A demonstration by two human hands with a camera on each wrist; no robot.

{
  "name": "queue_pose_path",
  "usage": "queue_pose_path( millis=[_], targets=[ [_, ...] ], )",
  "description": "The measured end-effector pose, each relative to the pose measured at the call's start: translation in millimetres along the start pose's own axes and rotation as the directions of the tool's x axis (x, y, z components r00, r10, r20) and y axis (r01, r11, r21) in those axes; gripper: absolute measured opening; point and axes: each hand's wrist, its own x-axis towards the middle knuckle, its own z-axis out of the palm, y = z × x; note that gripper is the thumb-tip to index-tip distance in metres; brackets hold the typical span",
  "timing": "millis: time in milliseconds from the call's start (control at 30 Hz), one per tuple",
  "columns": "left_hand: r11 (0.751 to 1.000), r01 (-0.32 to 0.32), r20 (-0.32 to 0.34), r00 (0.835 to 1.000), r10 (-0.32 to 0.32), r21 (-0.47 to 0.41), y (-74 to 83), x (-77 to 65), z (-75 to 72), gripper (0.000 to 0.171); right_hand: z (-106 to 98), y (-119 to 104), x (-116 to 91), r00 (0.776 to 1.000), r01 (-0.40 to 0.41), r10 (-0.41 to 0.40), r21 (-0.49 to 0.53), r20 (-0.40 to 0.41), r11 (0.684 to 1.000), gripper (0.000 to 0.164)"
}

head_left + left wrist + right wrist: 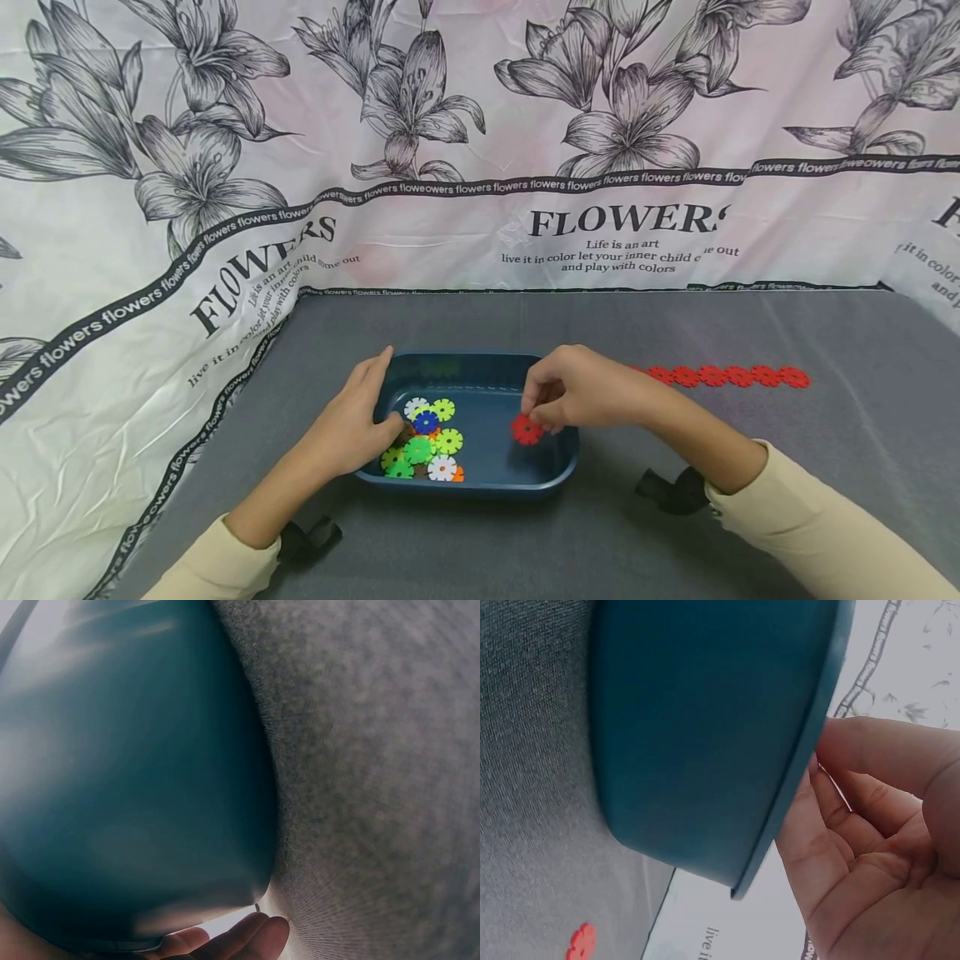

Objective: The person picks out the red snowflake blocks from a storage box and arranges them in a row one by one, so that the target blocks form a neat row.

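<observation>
A dark blue plastic basin (495, 477) stands on the grey cloth. My left hand (347, 433) grips its left side, thumb over the rim and inside, fingers along the outer wall. In the left wrist view, fingertips (266, 941) show beside the basin's outside. Over the basin's right end, my right hand (581, 390) pinches a red notched plastic disc (527, 429). The right wrist view shows that hand (885, 840) at the rim, with the disc hidden behind the wall. Several white, yellow, green, blue and orange discs (418, 450) lie in the basin's left half.
Behind my right forearm, a row of red discs (740, 377) lies on the grey cloth (862, 467); the forearm covers its left end. A white flower-printed curtain (450, 242) borders the table at the back and left.
</observation>
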Motion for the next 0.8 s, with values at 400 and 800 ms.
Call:
queue_pose_path(
  millis=[400,800],
  targets=[
    [1.0,0.007,0.006,1.0,-0.007,-0.002,-0.7,-0.4,0.4,0.085,-14.9,0.9,-14.0,0.999,0.032,-0.031,0.027,-0.04,0.999,0.008],
    [1.0,0.008,-0.001,1.0,-0.008,0.003,-0.7,0.3,1.6,0.085,-30.5,9.6,-30.0,0.997,0.002,0.006,0.109,-0.072,0.994,0.006]
  ],
)
